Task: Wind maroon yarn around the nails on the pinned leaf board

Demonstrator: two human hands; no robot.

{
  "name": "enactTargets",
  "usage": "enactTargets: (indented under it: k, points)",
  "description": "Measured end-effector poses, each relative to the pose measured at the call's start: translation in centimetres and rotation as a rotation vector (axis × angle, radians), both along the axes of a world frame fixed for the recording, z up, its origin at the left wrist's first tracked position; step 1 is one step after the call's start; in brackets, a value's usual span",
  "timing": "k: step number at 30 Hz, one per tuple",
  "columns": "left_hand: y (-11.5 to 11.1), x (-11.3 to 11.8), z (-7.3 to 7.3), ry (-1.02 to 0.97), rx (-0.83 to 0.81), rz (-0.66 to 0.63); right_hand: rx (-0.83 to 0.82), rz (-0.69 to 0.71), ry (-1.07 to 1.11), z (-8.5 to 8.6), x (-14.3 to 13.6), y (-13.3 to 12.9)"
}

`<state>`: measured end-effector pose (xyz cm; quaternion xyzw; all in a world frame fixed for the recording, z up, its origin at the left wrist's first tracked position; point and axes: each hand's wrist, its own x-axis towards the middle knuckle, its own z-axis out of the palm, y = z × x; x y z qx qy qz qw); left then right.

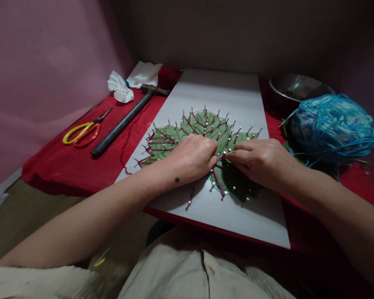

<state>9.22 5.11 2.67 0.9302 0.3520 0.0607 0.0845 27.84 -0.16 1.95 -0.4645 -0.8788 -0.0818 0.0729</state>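
A white board [224, 87] lies on the red cloth, with a green leaf [193, 120] on it. Several nails [226, 192] stand around the leaf's outline and along its veins, and dark red yarn [218, 182] runs between them. Over the leaf's middle, my left hand [195, 155] is closed, its fingertips near a nail and the yarn. Facing it from the right, my right hand [262, 160] pinches at the same spot, its fingertips at the dark red yarn beside a nail. The fingers partly hide the stretch of yarn between both hands.
Left of the board lie a hammer [123, 122] and scissors [82, 135] with yellow and red handles. Behind them are crumpled white paper [121, 87] and a red yarn ball [168, 77]. To the right sit a blue yarn ball [335, 126] and a metal bowl [299, 85].
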Motion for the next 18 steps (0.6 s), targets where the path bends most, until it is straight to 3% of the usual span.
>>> enactTargets:
  k: [6,13,18]
  points:
    - [0.0,-0.2,-0.4,-0.087,0.015,-0.038,0.083,0.161,-0.177,0.2,0.3,0.1]
    - [0.4,-0.6,-1.2,-0.157,0.033,-0.165,-0.15,0.072,-0.232,1.0,0.1,0.3]
    - [0.3,-0.7,-1.7,-0.162,0.189,-0.238,-0.104,0.046,-0.148,0.7,0.5,-0.1]
